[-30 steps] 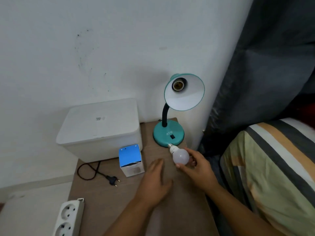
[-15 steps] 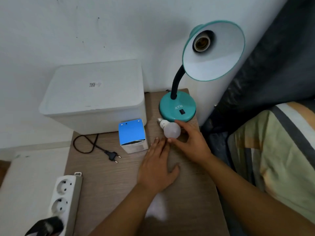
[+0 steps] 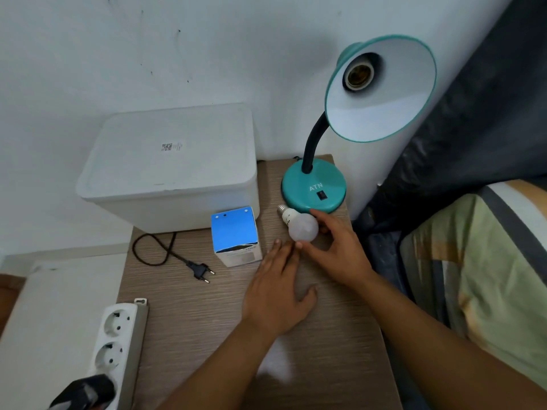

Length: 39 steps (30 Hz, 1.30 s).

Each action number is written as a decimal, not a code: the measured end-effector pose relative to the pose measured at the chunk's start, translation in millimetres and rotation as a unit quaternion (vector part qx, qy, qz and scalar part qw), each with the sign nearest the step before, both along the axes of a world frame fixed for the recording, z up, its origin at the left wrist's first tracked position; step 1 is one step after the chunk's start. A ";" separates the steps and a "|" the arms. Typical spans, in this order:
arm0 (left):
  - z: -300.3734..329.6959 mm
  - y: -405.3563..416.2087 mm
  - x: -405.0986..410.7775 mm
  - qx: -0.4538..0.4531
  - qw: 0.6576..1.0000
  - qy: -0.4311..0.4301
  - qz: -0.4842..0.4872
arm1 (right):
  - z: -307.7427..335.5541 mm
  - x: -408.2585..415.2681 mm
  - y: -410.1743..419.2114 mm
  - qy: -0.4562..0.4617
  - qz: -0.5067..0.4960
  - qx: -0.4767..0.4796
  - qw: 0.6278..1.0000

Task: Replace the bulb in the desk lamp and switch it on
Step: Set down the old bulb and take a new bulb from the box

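Note:
A teal desk lamp stands at the back right of the wooden table. Its shade faces me and the socket inside is empty. A switch sits on the lamp's base. A white bulb lies on the table just in front of the base, screw cap pointing back left. My right hand cups the bulb, thumb and fingers touching its globe. My left hand lies flat on the table beside it, fingers apart. A blue-topped bulb box stands to the left.
A white lidded bin fills the back left. The lamp's black cord and plug lie unplugged in front of it. A white power strip sits at the table's left edge. A striped bed and dark curtain are on the right.
My right hand brought the bulb down toward the table near the lamp base and turned it so the cap points back left. The view has moved closer. The left hand stays flat.

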<state>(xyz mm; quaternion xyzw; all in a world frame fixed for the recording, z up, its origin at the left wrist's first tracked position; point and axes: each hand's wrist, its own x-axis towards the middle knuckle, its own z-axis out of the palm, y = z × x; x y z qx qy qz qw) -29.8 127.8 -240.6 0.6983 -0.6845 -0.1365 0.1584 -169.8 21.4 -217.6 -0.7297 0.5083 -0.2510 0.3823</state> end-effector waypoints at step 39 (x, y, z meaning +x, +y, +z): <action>64.3 31.9 89.3 -0.056 0.890 0.407 0.197 | 74.4 74.3 40.3 0.003 0.085 -0.029 0.996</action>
